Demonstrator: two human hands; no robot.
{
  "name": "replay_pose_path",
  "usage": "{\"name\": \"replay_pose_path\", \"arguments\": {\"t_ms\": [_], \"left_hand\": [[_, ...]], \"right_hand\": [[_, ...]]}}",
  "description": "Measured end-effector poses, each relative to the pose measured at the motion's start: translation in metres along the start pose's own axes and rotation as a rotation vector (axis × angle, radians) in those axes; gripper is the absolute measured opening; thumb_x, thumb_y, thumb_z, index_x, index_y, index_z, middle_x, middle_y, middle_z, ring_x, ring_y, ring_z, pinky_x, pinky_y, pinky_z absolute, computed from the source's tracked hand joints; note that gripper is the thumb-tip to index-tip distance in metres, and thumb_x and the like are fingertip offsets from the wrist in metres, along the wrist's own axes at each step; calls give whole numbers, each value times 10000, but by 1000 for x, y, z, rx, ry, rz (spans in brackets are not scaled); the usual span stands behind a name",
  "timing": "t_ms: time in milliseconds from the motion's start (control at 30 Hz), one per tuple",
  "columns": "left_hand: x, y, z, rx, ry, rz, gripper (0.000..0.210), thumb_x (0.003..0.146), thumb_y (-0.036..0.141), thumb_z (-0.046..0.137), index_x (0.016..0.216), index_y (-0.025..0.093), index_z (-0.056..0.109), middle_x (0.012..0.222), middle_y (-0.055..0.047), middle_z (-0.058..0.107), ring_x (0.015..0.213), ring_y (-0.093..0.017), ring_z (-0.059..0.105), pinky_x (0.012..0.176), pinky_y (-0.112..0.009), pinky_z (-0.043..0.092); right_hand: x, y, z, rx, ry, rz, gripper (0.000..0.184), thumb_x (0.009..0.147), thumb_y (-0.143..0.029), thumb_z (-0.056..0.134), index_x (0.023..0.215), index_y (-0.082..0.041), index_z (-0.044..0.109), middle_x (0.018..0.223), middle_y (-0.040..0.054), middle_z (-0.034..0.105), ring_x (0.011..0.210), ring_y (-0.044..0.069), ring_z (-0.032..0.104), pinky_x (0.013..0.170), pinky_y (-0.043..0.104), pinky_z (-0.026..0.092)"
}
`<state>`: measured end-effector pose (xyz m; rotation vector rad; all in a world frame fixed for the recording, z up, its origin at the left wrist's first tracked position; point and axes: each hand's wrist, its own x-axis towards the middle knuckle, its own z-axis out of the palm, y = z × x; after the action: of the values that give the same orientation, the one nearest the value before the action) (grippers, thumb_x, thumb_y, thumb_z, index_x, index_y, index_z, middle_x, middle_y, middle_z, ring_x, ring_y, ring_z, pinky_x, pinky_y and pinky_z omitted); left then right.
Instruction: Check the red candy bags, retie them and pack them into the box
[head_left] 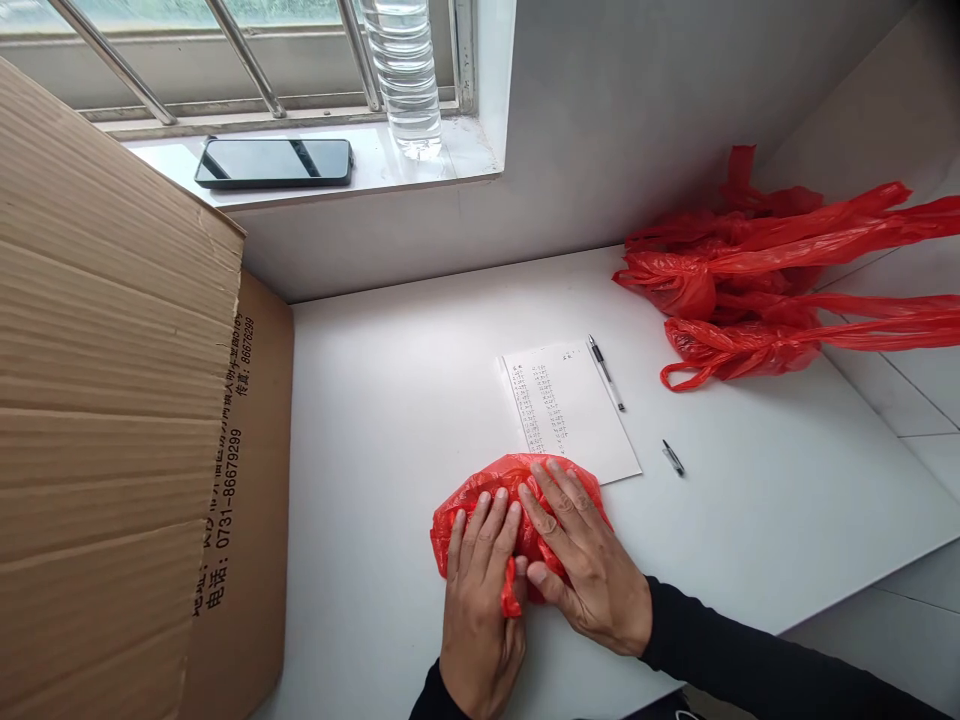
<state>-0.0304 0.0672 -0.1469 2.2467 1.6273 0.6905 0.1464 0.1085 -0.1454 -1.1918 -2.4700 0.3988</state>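
A red plastic bag (495,480) lies bunched on the white table (375,400), close to its front edge. My left hand (484,600) rests on the bag's left part with its fingers stretched out flat. Beside its thumb a twist of red plastic (511,590) sticks up; whether the thumb pinches it I cannot tell. Over the right part of the bag my right hand (581,560) is spread open, palm down. What the bag contains is hidden. Just behind the bag, and partly covered by it, is a paper sheet (585,420) with handwritten columns.
A black pen (606,373) lies along the paper, with a pen cap (673,458) to its right. Several red bags (750,270) are heaped at the back right. On the left stands a large cardboard box (255,480). The windowsill holds a phone (277,162) and a water bottle (409,80).
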Motion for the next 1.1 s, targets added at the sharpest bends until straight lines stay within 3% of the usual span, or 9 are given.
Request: {"name": "replay_pose_path", "arguments": {"t_ms": [167,267,333,433,600,767,867,1033,1100], "left_hand": [[17,13,-31,-416,142,-279,381,1026,206,474,1399,278,512,1432,-43,588,1399,-200,479,1140,-396,452],[34,21,-53,-607,205,-450,184,985,310,579,1160,299,634,1213,-28,663,1213,-225,600,1029,-395,509],[45,24,-67,-657,164,-557,134,961,385,608,1037,282,649,1074,-19,674,1046,-220,646,958,-387,519],[60,26,-81,-734,34,-660,221,937,476,609,949,257,642,988,-20,675,935,-216,646,915,-379,508],[74,22,-89,-729,-90,-671,246,899,483,646,887,237,659,953,-19,685,919,-204,623,880,-335,480],[80,12,-94,-719,-245,-686,262,889,460,630,812,209,635,775,2,650,720,-167,565,699,-293,471],[84,6,-98,-730,-324,-692,247,859,429,641,788,193,637,718,7,629,660,-154,535,629,-271,448],[88,1,-101,-745,-384,-713,212,802,370,677,734,178,617,648,21,594,583,-125,481,550,-237,381],[87,-1,-100,-762,-394,-728,210,800,353,672,714,176,599,634,24,588,565,-114,463,533,-229,364]], "right_hand": [[2,-6,-26,-106,-17,-95,765,1018,-611,353,1607,-136,242,1692,143,178,1562,372,110,1224,645,239],[4,-10,-36,-161,-11,-131,790,999,-622,411,1601,-132,261,1681,136,223,1561,361,130,1261,630,98],[7,-12,-40,-183,-7,-169,801,991,-620,441,1591,-113,282,1674,138,242,1560,352,140,1271,606,14],[11,-15,-44,-207,-5,-223,812,985,-606,477,1578,-81,296,1668,133,261,1564,328,131,1271,570,-80],[14,-19,-49,-284,-42,-268,846,967,-567,544,1574,-40,279,1657,123,283,1573,315,74,1269,544,-140],[14,-19,-51,-316,-113,-303,864,965,-533,568,1565,6,259,1666,151,230,1578,302,37,1262,529,-189],[15,-18,-52,-217,-138,-302,780,1028,-466,468,1577,16,195,1670,146,193,1579,259,38,1287,484,-138],[20,-18,-51,54,-97,-268,697,1086,-403,240,1606,-96,-108,1654,111,200,1546,239,198,1298,529,231],[21,-17,-50,100,-76,-275,700,1088,-408,233,1598,-145,-168,1648,94,210,1535,247,225,1284,553,270]]}}
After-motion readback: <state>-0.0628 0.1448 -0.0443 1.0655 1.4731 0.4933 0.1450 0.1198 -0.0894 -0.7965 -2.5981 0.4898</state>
